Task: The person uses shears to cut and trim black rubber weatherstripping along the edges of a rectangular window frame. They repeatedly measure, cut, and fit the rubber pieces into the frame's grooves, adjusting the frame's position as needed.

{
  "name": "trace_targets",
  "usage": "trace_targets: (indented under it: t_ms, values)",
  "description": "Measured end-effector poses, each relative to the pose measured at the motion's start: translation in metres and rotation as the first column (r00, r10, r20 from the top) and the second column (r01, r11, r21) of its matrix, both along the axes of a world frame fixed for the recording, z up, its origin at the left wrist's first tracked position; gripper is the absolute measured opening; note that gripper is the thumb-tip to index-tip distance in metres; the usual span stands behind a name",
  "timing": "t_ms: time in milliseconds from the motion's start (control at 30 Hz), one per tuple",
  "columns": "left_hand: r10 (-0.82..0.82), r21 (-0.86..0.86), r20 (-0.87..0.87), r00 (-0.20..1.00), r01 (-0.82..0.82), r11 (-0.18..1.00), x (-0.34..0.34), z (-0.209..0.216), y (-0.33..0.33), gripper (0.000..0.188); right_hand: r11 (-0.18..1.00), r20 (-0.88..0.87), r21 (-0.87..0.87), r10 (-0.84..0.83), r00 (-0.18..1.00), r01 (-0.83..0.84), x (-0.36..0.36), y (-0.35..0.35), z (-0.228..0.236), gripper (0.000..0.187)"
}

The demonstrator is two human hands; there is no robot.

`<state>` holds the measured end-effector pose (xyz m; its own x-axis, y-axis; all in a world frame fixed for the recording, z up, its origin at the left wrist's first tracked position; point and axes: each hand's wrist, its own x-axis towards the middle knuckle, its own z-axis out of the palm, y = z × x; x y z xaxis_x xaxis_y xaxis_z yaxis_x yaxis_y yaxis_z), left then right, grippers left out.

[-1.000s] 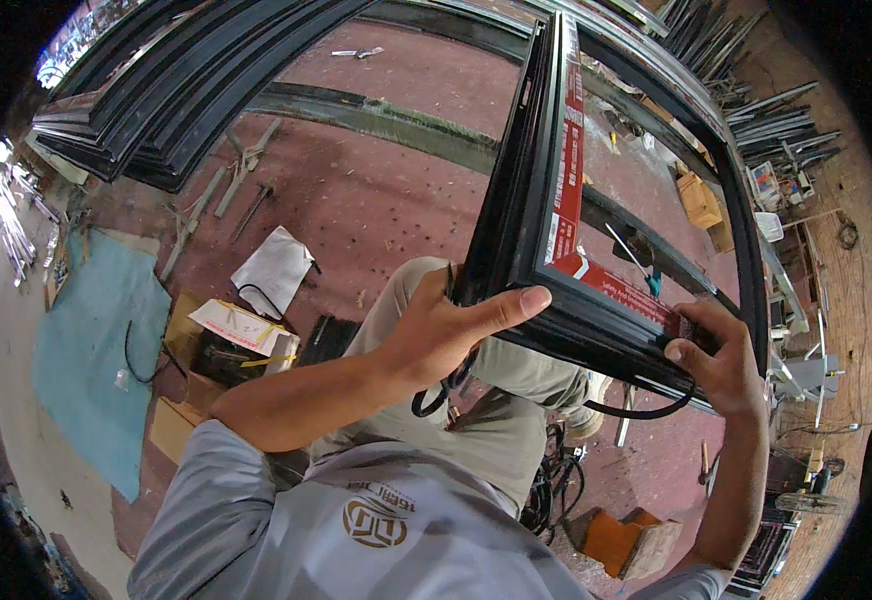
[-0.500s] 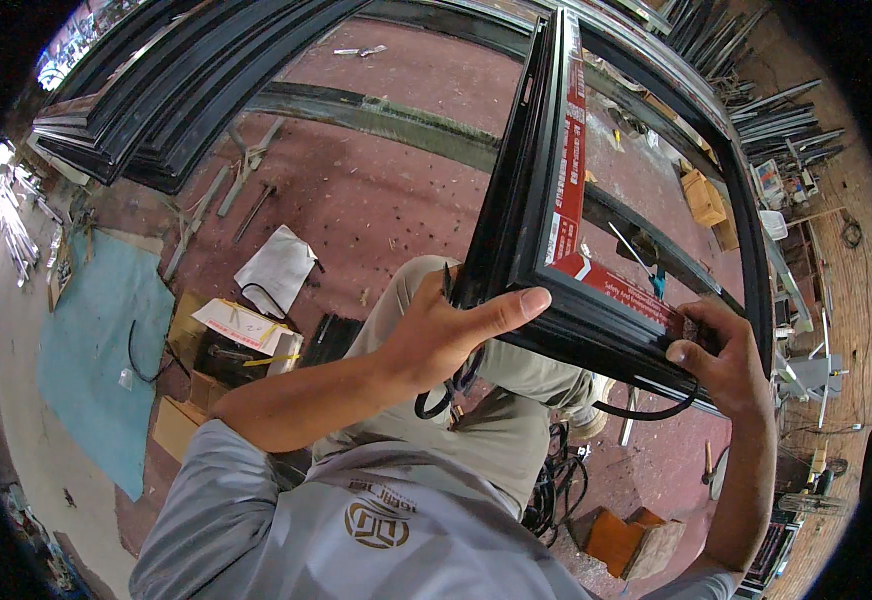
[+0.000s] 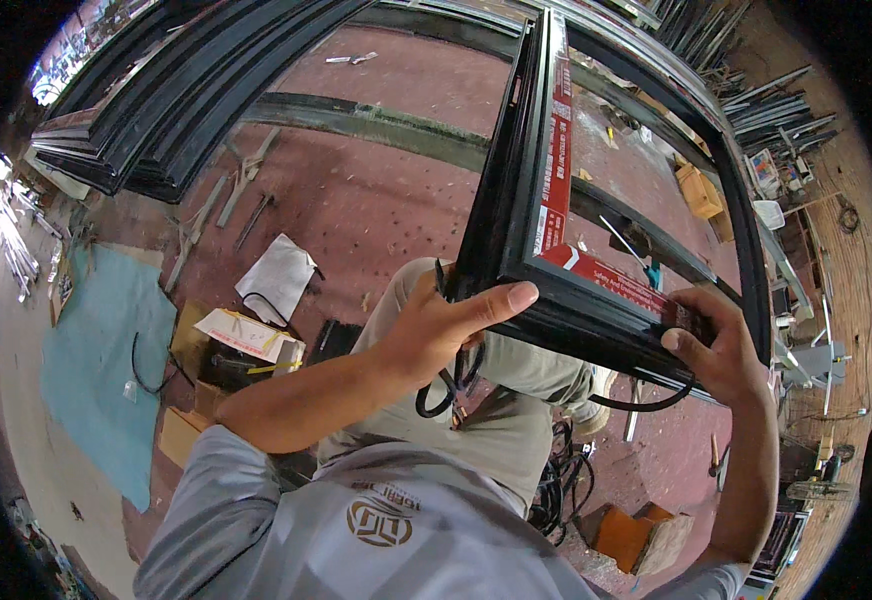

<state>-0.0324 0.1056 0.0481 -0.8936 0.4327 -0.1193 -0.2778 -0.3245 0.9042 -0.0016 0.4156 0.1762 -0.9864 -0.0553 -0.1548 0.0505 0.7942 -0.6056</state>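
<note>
A black window frame [image 3: 596,318] with red printed protective film [image 3: 559,150] along its inner sides stands tilted in front of me, its near corner above my knee. My left hand [image 3: 456,322] is wrapped around that corner, with the thumb lying over the top. Farther right on the near rail, my right hand [image 3: 718,345] grips the edge, thumb on the near side and fingers over the film. A thin black rubber strip [image 3: 646,406] hangs in a curve below the right hand. More black strip loops [image 3: 436,395] dangle under the left hand, partly hidden by it.
Several black frames [image 3: 226,90] are stacked at the upper left. A teal sheet [image 3: 106,360] and an open cardboard box [image 3: 246,345] lie on the left. Metal profiles [image 3: 776,115] are piled at the upper right. Coiled black cable [image 3: 561,490] and a wooden block [image 3: 636,540] are on the floor.
The frame and both hands have shifted slightly left in the view. Both grips look the same.
</note>
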Motion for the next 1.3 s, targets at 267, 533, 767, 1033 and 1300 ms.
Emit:
trace_targets:
  t_ms: [267, 533, 767, 1033, 1300]
  values:
    - [-0.059, 0.019, -0.037, 0.998, 0.059, 0.998, 0.002, -0.008, -0.005, 0.031, 0.931, -0.267, 0.356, 0.181, 0.947, -0.078, 0.033, 0.012, -0.009, 0.077]
    - [0.006, 0.119, -0.001, 1.000, -0.006, 0.993, 0.008, 0.002, -0.004, 0.016, 0.834, -0.546, 0.509, 0.122, 0.829, 0.213, 0.076, 0.075, -0.051, 0.079]
    - [0.054, 0.212, 0.124, 0.991, -0.079, 0.974, -0.004, -0.015, -0.019, 0.027, 0.834, -0.664, 0.500, 0.197, 0.721, 0.233, 0.064, 0.052, -0.062, 0.078]
    - [0.254, 0.374, 0.096, 0.962, -0.272, 0.887, -0.062, -0.029, -0.107, 0.029, 0.845, -0.669, 0.507, 0.264, 0.695, 0.168, 0.021, -0.065, -0.051, 0.069]
    - [0.458, 0.208, 0.154, 0.875, -0.482, 0.851, -0.041, -0.010, -0.110, 0.042, 0.847, -0.719, 0.525, 0.391, 0.575, 0.080, 0.029, -0.093, -0.040, 0.058]
